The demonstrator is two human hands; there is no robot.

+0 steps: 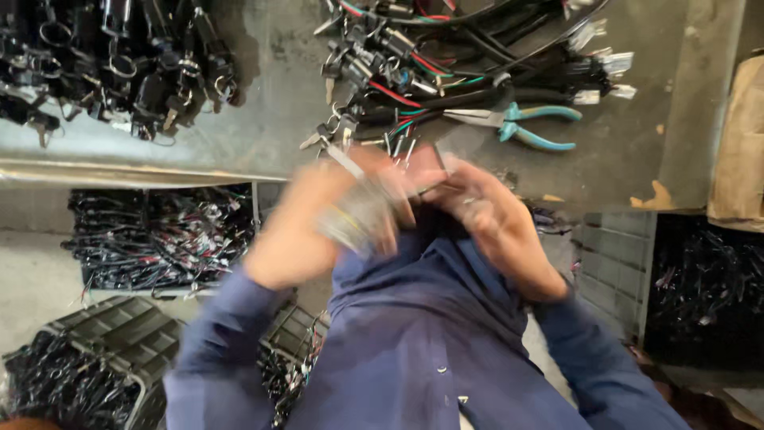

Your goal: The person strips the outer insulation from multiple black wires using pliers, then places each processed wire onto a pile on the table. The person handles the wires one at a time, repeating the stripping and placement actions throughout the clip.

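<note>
Both hands blurred, left hand [318, 219] and right hand [485, 211] closed together on a small wired part [414, 179] – details unclear – just short of the pliers [521, 123] and wire bundle [430, 80] on the tabletop [263, 103]; likely light, floppy leads – grip the rigid body.

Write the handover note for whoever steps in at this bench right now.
Left hand: raised close to the chest, blurred by motion; something small and pale at the fingers, grip unclear.
Right hand: pressed against the left one, also blurred; what it holds cannot be told.
On the bench: teal-handled pliers beside a bundle of key switches with coloured wires; a second pile of black key switches at the far left.
Below: crates of black wiring.
Done or left: cannot be told from this view.
</note>
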